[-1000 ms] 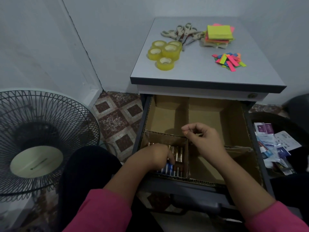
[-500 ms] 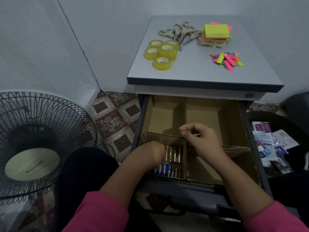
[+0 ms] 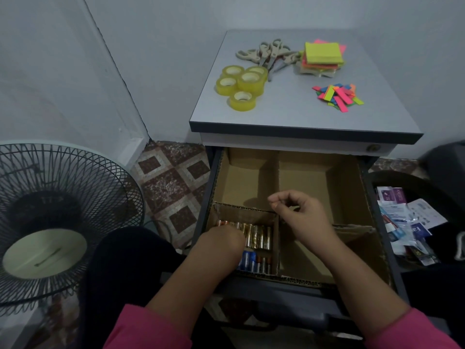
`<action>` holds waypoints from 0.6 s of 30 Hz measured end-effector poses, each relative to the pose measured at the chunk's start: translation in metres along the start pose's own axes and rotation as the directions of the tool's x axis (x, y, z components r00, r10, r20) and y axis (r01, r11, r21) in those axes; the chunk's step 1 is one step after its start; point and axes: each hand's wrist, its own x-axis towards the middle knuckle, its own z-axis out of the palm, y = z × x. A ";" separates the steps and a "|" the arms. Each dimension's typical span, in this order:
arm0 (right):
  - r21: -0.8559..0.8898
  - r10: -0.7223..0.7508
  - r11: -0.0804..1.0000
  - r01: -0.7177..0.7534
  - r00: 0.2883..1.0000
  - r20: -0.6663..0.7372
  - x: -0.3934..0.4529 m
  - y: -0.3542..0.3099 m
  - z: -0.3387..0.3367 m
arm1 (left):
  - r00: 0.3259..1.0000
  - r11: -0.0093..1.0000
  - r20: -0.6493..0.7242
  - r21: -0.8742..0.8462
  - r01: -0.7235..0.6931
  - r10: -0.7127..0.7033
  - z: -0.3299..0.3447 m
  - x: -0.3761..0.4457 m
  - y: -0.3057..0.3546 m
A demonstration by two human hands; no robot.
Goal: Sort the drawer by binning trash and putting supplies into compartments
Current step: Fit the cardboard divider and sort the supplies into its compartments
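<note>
drawer (image 3: 348, 187): pulled open under the worktop (image 3: 289, 114), split by cardboard dividers into compartments, and the back ones look bare from here

worktop stuff: tape rolls (image 3: 241, 84), scissors (image 3: 270, 55), sticky notes (image 3: 323, 57) and coloured flags (image 3: 338, 95) all sit up top, not yet filed

trash: wrappers and packets (image 3: 402, 222) are piled in the dark bin just to the right of the drawer, so that half looks mostly handled

batteries (image 3: 256, 236): in the front-left compartment, a gold row lying side by side at the back and a blue and silver row nearer the front edge

left hand (image 3: 222, 241): down in that compartment on top of the batteries; the fingers are hidden behind the knuckles, so I can't tell if the grip has one or is only nudging them

right hand (image 3: 299, 217): hovers above the centre divider, fingers curled in with thumb and forefinger tips close together; if there's anything in that pinch it's too small to see

how I'd do this step: slide the loose cells flat against the row so they all point the same way, press lightly so the cardboard wall doesn't bow, then start on the tape rolls
</note>
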 end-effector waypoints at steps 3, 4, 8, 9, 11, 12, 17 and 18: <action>-0.009 -0.007 1.000 0.007 1.000 -0.002 0.000 0.001 -0.001 | 0.997 0.999 -0.066 0.021 0.042 -0.041 0.001 -0.001 0.001; -0.014 -0.009 1.000 0.009 1.000 0.002 0.000 0.001 -0.001 | 0.998 0.999 -0.055 0.023 0.038 -0.037 0.001 0.000 0.000; -0.172 -0.070 0.982 0.076 0.997 0.039 0.000 0.001 0.000 | 0.998 1.000 0.059 -0.011 -0.002 0.003 -0.003 0.004 -0.003; -0.235 -0.092 0.966 0.104 0.994 0.062 0.000 0.001 0.000 | 0.998 1.000 0.063 -0.017 0.002 -0.001 -0.003 0.004 -0.003; -0.366 -0.127 0.917 0.160 0.986 0.110 -0.002 -0.001 0.003 | 0.998 1.000 0.054 -0.015 0.011 -0.010 -0.002 0.002 -0.001; -0.424 -0.140 0.887 0.181 0.982 0.126 -0.003 -0.002 0.004 | 0.999 1.000 0.026 -0.014 0.019 -0.018 -0.002 0.001 0.000; -0.512 -0.186 0.827 0.233 0.972 0.143 -0.007 -0.007 0.009 | 0.999 0.999 -0.020 -0.027 0.043 -0.044 -0.001 -0.008 0.000; -0.516 -0.185 0.823 0.236 0.971 0.148 -0.007 -0.008 0.009 | 0.999 0.999 0.012 -0.033 0.034 -0.034 -0.004 -0.009 0.001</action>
